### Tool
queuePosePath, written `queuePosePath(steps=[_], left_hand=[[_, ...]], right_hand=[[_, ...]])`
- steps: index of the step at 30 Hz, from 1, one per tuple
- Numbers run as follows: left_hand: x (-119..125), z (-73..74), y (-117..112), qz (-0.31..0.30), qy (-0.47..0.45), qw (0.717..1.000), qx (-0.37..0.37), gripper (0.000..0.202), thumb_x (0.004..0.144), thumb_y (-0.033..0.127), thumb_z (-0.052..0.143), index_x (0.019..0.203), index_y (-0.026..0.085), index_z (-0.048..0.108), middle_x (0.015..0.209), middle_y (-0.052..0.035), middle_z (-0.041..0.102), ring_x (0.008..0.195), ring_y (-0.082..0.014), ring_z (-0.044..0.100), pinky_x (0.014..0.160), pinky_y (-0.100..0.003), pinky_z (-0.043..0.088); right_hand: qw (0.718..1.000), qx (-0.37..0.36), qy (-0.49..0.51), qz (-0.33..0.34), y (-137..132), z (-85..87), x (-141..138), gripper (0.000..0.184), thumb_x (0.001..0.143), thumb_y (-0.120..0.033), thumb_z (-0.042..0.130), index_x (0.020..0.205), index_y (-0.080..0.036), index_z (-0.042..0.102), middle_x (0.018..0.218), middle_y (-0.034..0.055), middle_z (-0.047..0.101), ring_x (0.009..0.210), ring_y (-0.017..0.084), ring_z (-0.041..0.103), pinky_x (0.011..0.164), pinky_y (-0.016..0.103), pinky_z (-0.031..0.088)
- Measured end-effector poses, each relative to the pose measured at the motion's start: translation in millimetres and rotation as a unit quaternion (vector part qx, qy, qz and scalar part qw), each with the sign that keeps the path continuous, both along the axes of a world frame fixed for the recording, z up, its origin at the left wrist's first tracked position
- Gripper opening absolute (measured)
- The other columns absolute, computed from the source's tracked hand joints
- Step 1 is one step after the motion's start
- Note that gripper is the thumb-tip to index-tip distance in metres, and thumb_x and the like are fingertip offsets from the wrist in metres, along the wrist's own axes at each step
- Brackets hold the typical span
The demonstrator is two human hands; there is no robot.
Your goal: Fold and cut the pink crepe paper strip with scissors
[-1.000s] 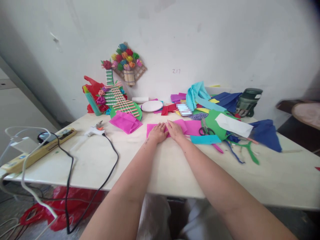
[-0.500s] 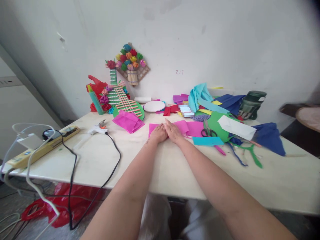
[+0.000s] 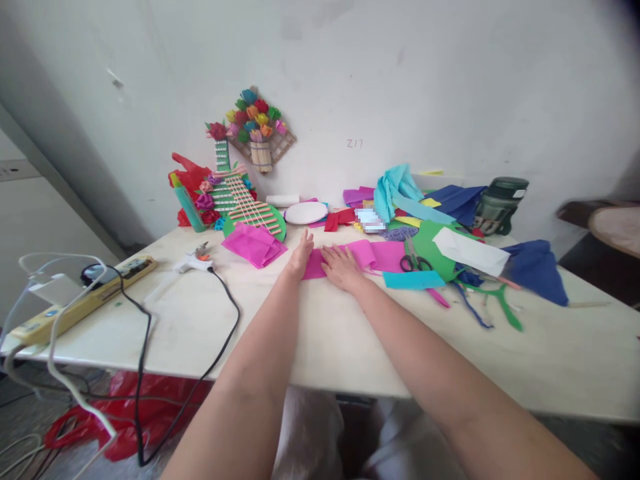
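A long strip of magenta crepe paper (image 3: 389, 256) lies across the middle of the table. My right hand (image 3: 342, 267) rests flat on its left part, fingers spread, holding nothing. At the strip's left end stands my left hand (image 3: 301, 256), turned on its edge with the fingers stretched out; nothing is in it. Black-handled scissors (image 3: 416, 263) lie over the strip's right end, beside a turquoise paper piece (image 3: 414, 280). Further left, a folded magenta sheet (image 3: 254, 245) leans over the base of a green guitar-shaped craft (image 3: 273, 227).
At the left are a glue gun (image 3: 195, 261) with a black cord and a yellow power strip (image 3: 85, 299). A glue bottle (image 3: 188, 205) stands behind them. Green and blue papers (image 3: 537, 272), a white sheet (image 3: 470, 251) and a dark bottle (image 3: 501, 205) fill the right side.
My hands have drawn apart from where they met on the strip. The left one moved left and turned on edge; the right one now lies flat with fingers spread.
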State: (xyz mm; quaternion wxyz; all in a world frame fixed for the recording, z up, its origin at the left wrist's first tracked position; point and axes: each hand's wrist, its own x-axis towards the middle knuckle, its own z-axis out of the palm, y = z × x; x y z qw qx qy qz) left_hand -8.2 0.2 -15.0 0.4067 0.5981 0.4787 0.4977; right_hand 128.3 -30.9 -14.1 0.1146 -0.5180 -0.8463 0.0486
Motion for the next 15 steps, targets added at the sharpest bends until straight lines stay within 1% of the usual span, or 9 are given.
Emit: queuePosePath(steps=[2, 4, 6, 8, 10, 12, 14, 15], left_hand=[[-3.1, 1.4, -2.0, 0.003, -0.017, 1.000, -0.006, 0.064, 0.082, 0.037, 0.037, 0.144, 0.032, 0.022, 0.142, 0.0002, 0.039, 0.135, -0.0165, 0.026, 0.110, -0.042, 0.020], [-3.8, 1.2, -2.1, 0.007, -0.042, 0.999, -0.012, 0.065, 0.082, 0.037, 0.039, 0.144, 0.033, 0.020, 0.140, -0.0004, 0.042, 0.135, -0.0186, 0.029, 0.109, -0.046, 0.021], [-2.9, -0.6, -0.7, 0.007, -0.063, 0.998, -0.016, 0.066, 0.082, 0.035, 0.039, 0.144, 0.034, 0.018, 0.137, -0.0009, 0.045, 0.133, -0.0192, 0.031, 0.108, -0.047, 0.022], [-2.0, -3.2, 0.7, 0.002, -0.077, 0.997, -0.019, 0.068, 0.081, 0.032, 0.040, 0.145, 0.033, 0.017, 0.136, -0.0019, 0.047, 0.132, -0.0190, 0.033, 0.108, -0.046, 0.024], [-1.4, -5.5, 1.0, -0.006, -0.074, 0.997, -0.023, 0.071, 0.079, 0.028, 0.040, 0.146, 0.027, 0.015, 0.135, -0.0049, 0.048, 0.130, -0.0191, 0.037, 0.107, -0.042, 0.026], [-0.2, -6.2, -0.7, -0.021, -0.015, 0.999, -0.024, 0.075, 0.075, 0.020, 0.041, 0.146, 0.020, 0.017, 0.136, -0.0085, 0.048, 0.127, -0.0189, 0.041, 0.107, -0.039, 0.028], [2.8, -4.8, -4.1, -0.033, 0.108, 0.994, -0.013, 0.077, 0.068, 0.014, 0.044, 0.143, 0.015, 0.026, 0.136, -0.0106, 0.047, 0.126, -0.0184, 0.043, 0.107, -0.035, 0.028], [4.9, -3.4, -6.1, -0.035, 0.181, 0.983, -0.002, 0.076, 0.065, 0.012, 0.045, 0.140, 0.013, 0.032, 0.137, -0.0106, 0.046, 0.126, -0.0185, 0.042, 0.107, -0.033, 0.028]], right_hand=[[1.000, 0.004, -0.026, -0.007, -2.1, 0.3, -0.7, 0.053, 0.092, -0.035, 0.021, 0.142, -0.019, 0.032, 0.151, 0.0019, 0.021, 0.140, 0.021, 0.010, 0.112, 0.047, 0.005], [0.999, 0.011, -0.038, -0.032, -2.2, 0.1, -1.0, 0.052, 0.092, -0.034, 0.022, 0.139, -0.019, 0.037, 0.153, 0.0022, 0.015, 0.140, 0.023, 0.009, 0.111, 0.049, 0.008], [0.997, 0.013, -0.040, -0.061, -0.8, -1.0, -0.8, 0.051, 0.091, -0.033, 0.023, 0.137, -0.018, 0.040, 0.154, 0.0029, 0.009, 0.140, 0.025, 0.009, 0.110, 0.050, 0.012], [0.996, 0.002, -0.039, -0.081, 1.3, -2.4, 0.0, 0.052, 0.091, -0.034, 0.022, 0.137, -0.018, 0.041, 0.154, 0.0036, 0.007, 0.139, 0.026, 0.011, 0.109, 0.051, 0.013], [0.996, -0.004, -0.035, -0.086, 3.0, -3.8, 1.5, 0.053, 0.091, -0.036, 0.021, 0.138, -0.019, 0.039, 0.154, 0.0038, 0.009, 0.139, 0.027, 0.012, 0.109, 0.051, 0.011], [0.996, -0.009, -0.027, -0.085, 3.8, -4.6, 2.9, 0.053, 0.091, -0.038, 0.022, 0.139, -0.020, 0.037, 0.153, 0.0039, 0.014, 0.139, 0.028, 0.010, 0.109, 0.053, 0.008], [0.996, -0.023, -0.017, -0.088, 3.6, -4.9, 3.9, 0.054, 0.091, -0.038, 0.021, 0.141, -0.020, 0.035, 0.153, 0.0047, 0.017, 0.139, 0.029, 0.009, 0.109, 0.055, 0.007], [0.995, -0.031, -0.014, -0.090, 3.4, -4.9, 4.1, 0.055, 0.091, -0.038, 0.021, 0.141, -0.020, 0.033, 0.152, 0.0054, 0.017, 0.139, 0.029, 0.009, 0.108, 0.056, 0.007]])
